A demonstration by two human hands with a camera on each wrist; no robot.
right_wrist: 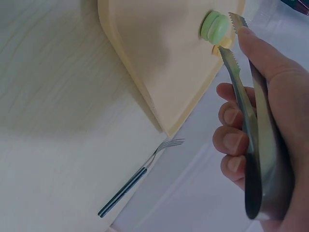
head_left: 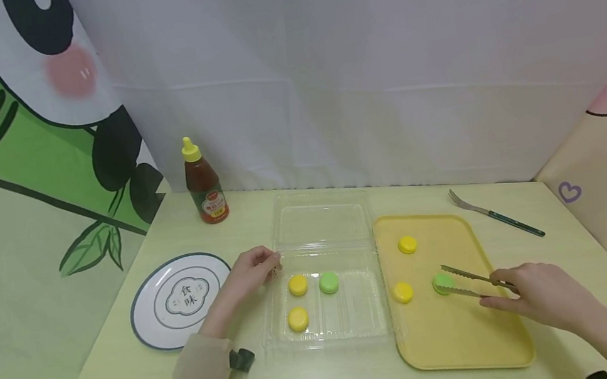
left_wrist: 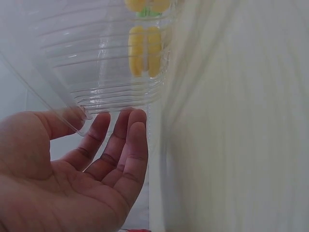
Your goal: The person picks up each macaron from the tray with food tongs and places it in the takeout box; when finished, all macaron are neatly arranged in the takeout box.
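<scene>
At its left edge, the clear plastic container is pinched by my left hand. In the left wrist view, the thumb and fingertips meet at the container's corner. Inside it lie two yellow macarons and a green macaron. My right hand holds metal tongs with serrated tips. The tong tips are apart, one on each side of another green macaron in the head view. That macaron lies on the yellow tray, near two yellow macarons.
The container's hinged lid lies open behind it. A white plate with a blue rim sits at the left, and a red sauce bottle stands behind. A fork with a dark handle rests beyond the tray's right side.
</scene>
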